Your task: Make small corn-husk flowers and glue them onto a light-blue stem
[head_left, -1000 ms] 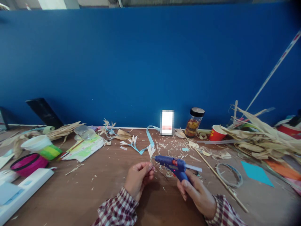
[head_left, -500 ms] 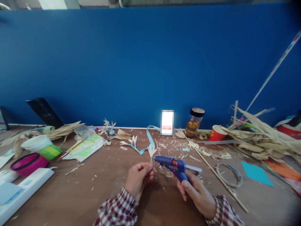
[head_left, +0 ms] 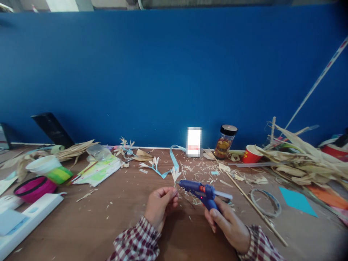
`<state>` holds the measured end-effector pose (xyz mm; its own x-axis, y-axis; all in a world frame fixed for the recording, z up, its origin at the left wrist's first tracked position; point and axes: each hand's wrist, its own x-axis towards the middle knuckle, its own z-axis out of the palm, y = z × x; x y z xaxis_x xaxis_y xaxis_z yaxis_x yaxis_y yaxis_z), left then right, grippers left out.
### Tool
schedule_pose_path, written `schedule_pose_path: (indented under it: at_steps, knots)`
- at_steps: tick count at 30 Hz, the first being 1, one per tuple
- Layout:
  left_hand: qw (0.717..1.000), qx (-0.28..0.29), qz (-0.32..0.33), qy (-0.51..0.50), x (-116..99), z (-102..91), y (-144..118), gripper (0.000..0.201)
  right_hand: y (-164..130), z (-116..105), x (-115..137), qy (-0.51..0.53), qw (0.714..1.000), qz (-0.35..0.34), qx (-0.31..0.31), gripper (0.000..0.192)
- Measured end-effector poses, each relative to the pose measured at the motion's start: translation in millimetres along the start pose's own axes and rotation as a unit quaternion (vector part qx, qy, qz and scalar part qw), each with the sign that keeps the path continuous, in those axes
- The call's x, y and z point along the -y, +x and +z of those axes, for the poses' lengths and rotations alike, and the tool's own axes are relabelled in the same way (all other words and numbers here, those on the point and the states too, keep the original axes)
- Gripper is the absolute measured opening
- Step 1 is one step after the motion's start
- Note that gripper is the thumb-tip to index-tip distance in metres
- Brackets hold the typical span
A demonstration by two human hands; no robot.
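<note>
Holding a blue hot glue gun (head_left: 199, 190) in my right hand (head_left: 227, 223), I have the fingers wrapped around its grip, lower centre of the frame. The nozzle points left, its tip just beside a small pale husk flower (head_left: 174, 174). My left hand (head_left: 160, 204) pinches the stem of that flower between thumb and fingertips, with the petals standing upright above the hand. Both hands sit close together above the brown table (head_left: 89, 224). Left of the flower, a light blue ribbon (head_left: 171, 161) lies on the table. At centre right, a black-lidded jar (head_left: 225, 142) and a red paper cup (head_left: 250, 154) stand near the blue wall (head_left: 174, 72). Dried husks (head_left: 299, 159) are piled at right.
</note>
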<state>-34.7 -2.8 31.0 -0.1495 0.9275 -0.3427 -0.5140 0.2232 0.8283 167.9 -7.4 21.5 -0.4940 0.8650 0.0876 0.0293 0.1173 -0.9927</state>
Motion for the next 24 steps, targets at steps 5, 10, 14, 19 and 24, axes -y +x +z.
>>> schedule_pose_path:
  at_steps: [5,10,14,19,24]
  knots:
    - [1.000,-0.004,0.001,0.002,-0.2,-0.2,-1.1,0.022,-0.8,-0.3,0.7,0.000,1.000,0.003,0.002,0.042]
    - [1.000,-0.007,-0.002,0.000,-0.8,0.9,-1.4,0.023,-0.9,0.6,1.9,0.015,1.000,-0.003,0.002,0.038]
    - [1.000,-0.001,0.000,-0.001,-0.7,1.1,-1.0,0.024,-0.9,0.4,-0.1,0.015,1.000,-0.002,0.002,0.036]
    - [1.000,0.008,0.002,0.000,-0.5,0.5,-0.8,0.024,-1.5,0.5,-1.0,0.025,1.000,-0.002,-0.005,0.034]
    - [1.000,0.017,0.003,0.002,0.4,0.6,-0.1,0.021,-0.5,1.4,-0.4,0.027,1.000,-0.006,-0.006,0.034]
